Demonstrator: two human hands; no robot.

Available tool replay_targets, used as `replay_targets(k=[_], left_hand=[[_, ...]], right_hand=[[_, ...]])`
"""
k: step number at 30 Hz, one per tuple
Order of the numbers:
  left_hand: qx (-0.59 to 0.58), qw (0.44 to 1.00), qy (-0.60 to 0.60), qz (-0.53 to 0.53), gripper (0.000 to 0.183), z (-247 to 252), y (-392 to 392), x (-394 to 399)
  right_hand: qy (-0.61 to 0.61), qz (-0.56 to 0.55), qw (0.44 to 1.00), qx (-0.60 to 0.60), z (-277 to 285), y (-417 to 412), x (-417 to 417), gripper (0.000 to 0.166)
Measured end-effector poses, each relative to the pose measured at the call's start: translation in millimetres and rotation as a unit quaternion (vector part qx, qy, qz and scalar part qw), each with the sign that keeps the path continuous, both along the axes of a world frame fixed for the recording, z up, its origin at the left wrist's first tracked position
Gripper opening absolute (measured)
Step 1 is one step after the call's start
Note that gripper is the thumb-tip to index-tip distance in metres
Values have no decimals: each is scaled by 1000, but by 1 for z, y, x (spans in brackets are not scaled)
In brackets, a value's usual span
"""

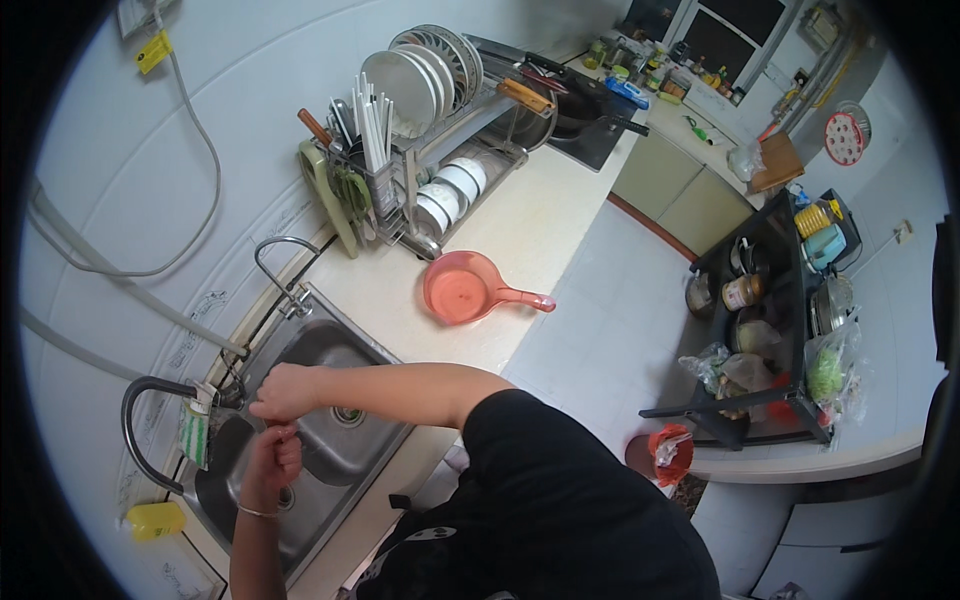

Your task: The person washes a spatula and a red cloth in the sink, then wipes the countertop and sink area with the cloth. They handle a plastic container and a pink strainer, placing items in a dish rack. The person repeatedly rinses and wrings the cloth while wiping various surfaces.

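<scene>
My right hand (pixel 285 391) is curled above the divider of a double stainless-steel sink (pixel 375 352). Just below it in the picture, my left hand (pixel 276 455) is also curled, with a thin bracelet on the wrist. The hands touch or nearly touch, and a small dark reddish patch shows between them. Whether either one grips something is hidden by the fingers. Close by, a green-and-white striped cloth (pixel 194 436) hangs beside the large curved faucet (pixel 135 420). A slimmer gooseneck tap (pixel 289 277) rises at the sink's far corner.
A translucent red dipper (pixel 461 291) rests on the counter (pixel 397 319), its handle over the edge. Behind it stands a dish rack (pixel 409 187) with plates, bowls and chopsticks. A yellow bottle (pixel 155 520) lies left of the sink. A lined bin (pixel 664 456) and a black shelf (pixel 780 300) stand right.
</scene>
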State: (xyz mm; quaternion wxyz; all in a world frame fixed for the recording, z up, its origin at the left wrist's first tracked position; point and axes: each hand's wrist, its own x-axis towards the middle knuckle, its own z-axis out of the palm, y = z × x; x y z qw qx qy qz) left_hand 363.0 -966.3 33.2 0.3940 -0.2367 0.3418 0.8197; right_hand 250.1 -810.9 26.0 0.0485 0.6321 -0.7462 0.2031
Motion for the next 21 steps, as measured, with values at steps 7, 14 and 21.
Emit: replay_targets(k=[7, 14, 21], left_hand=[[-396, 853, 330, -84, 48, -7, -20, -4], [-549, 789, 257, -100, 54, -106, -12, 32], [-303, 904, 171, 250, 32, -85, 26, 20]], right_hand=[[-292, -343, 888, -94, -54, 41, 25, 36], [-515, -388, 755, -117, -106, 53, 57, 59], [-707, -276, 562, -328, -120, 48, 63, 66]])
